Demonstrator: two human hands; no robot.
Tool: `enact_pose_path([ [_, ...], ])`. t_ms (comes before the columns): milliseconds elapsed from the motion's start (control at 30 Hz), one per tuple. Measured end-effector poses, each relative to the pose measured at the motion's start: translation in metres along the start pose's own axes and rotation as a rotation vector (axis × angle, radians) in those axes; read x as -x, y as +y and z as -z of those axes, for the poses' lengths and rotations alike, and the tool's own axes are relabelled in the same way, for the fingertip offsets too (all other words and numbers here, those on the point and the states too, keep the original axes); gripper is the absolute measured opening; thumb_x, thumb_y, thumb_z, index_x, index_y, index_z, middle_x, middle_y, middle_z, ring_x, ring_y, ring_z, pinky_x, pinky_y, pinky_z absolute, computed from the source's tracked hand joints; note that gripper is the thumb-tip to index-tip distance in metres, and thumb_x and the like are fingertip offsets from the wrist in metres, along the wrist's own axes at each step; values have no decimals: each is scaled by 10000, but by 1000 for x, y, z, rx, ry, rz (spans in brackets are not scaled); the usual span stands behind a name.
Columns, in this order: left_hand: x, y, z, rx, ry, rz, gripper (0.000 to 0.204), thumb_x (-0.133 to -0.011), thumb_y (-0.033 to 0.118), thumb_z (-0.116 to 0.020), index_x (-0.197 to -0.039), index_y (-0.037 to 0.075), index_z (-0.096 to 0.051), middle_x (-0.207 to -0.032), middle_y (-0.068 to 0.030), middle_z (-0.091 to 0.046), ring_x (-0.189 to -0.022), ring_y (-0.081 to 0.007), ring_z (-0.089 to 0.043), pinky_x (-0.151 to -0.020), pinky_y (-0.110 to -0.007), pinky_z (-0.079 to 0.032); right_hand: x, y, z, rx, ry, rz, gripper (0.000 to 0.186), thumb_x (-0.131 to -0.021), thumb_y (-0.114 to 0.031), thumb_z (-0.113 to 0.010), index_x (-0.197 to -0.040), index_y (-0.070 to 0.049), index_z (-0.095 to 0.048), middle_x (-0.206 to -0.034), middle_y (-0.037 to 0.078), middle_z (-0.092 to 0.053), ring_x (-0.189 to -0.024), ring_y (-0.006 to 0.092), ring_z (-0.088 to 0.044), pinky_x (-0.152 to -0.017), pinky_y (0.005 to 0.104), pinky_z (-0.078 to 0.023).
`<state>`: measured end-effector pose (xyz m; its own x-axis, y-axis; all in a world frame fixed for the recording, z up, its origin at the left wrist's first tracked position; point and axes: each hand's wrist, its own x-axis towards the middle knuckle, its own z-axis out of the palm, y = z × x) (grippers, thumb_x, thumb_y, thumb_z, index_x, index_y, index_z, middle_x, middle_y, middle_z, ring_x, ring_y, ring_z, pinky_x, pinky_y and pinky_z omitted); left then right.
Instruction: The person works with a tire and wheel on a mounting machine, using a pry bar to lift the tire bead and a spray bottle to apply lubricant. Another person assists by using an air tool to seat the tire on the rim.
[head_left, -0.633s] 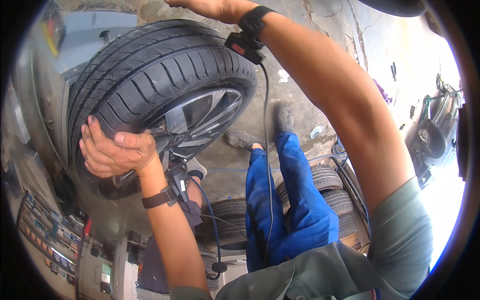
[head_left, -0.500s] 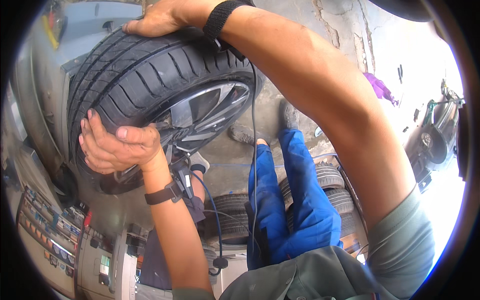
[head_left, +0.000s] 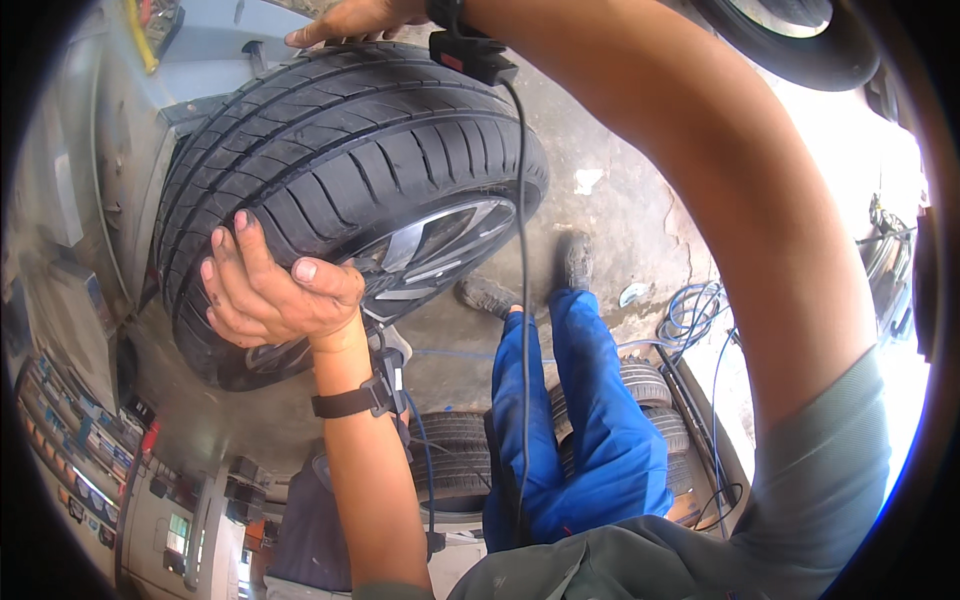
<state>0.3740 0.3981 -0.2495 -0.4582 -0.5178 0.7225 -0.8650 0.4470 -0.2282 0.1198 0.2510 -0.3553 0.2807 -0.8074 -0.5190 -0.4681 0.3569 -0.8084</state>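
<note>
A person looks down past their own arms at a car wheel held up in both hands, filling the picture from nine to twelve o'clock. The left hand grips the near edge of the black tyre at about eight o'clock, fingers curled over the tread, thumb pressed on the sidewall beside the silver rim. The right hand lies on the far side of the tread at twelve o'clock, fingers spread flat against the rubber. Both wrists wear black bands, and a cable hangs from the right one. Below, at six o'clock, are blue trouser legs, stacked tyres and a concrete floor.
</note>
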Motion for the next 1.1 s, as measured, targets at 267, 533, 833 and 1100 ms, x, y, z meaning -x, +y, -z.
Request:
enact_pose_path([
  [267,4,-6,-2,-24,-3,21,578,-1054,365,-257,-1198,76,-737,-1233,-92,-699,-1199,-296,-591,-1082,-453,-338,15,-44,-26,-21,64,-53,795,-999,-665,-362,-1573,-118,-430,-1605,225,-404,-1498,382,-364,-1239,513,-257],
  [533,5,-11,2,96,38,41,570,-1049,359,-262,-1208,67,-726,-1242,-99,-694,-1211,-300,-582,-1100,-456,-317,44,-44,-32,-27,165,-150,784,-1019,-642,-326,-1548,-80,-461,-1577,209,-458,-1480,358,-407,-1233,467,-269],
  [833,2,-22,35,139,-66,28,514,-1033,378,-316,-1245,138,-718,-1300,-48,-664,-1250,-260,-545,-1120,-456,-289,129,-40,-41,261,247,24,931,-977,-763,-386,-1554,-34,-425,-1589,230,-430,-1489,382,-386,-1245,471,-267],
  [1100,-52,-97,98,787,-378,188,373,-1021,187,-431,-1212,7,-696,-1273,-143,-685,-1172,-349,-631,-1038,-428,-452,221,-107,-133,321,711,144,778,-982,-628,-487,-1490,-38,-495,-1567,192,-455,-1489,403,-350,-1228,530,-260],
])
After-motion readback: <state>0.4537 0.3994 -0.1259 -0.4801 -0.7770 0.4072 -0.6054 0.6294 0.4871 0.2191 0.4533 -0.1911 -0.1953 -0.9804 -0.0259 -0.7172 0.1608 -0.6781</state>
